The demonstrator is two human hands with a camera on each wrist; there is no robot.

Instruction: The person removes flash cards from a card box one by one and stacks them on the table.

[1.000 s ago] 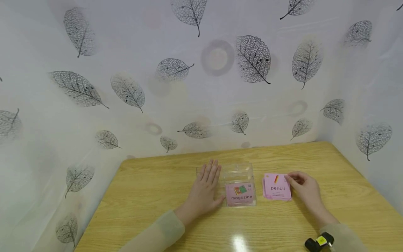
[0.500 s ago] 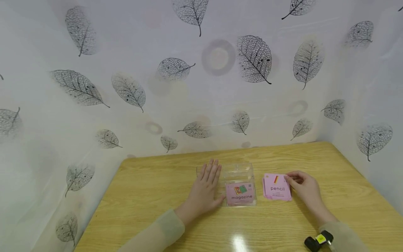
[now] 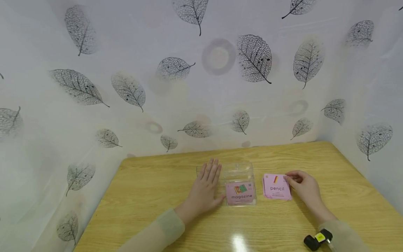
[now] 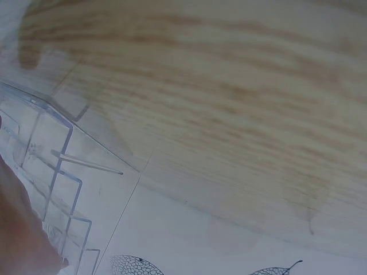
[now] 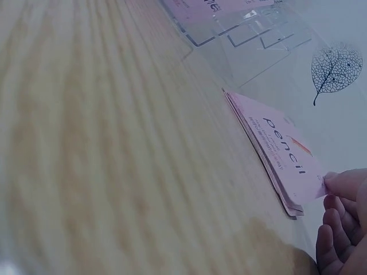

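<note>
Left hand [image 3: 203,192] flat over a clear holder [image 3: 238,176], right hand [image 3: 306,190] pinching the pencil card [image 3: 277,187]

Both hands are at work on the wooden surface [image 3: 157,196]. On the left, the fingers are straight and lie close together over the left part of the transparent, stepped holder, the thumb spread out towards the magazine card [image 3: 240,193]. How firmly that hand bears on the plastic cannot be told. On the right, thumb and fingers grip the upper right corner of the pencil card; the right wrist view shows the thumb on its printed face and the other fingers curled in below.

The pencil card is pink, with a picture of a pencil above its word, and sits on top of a small stack of cards [image 5: 261,157] lying on the surface. That stack is just to the right of the holder, apart from it. The magazine card, also pink, is in the holder's nearest section, its word facing the person.

Pale sleeves [image 3: 170,224] cover both forearms. A black device [image 3: 312,242] with a yellow label is beside the right cuff. Behind the surface hangs a pale backdrop [image 3: 214,105] printed with dark leaf skeletons [image 3: 255,57] and faint rings.
</note>
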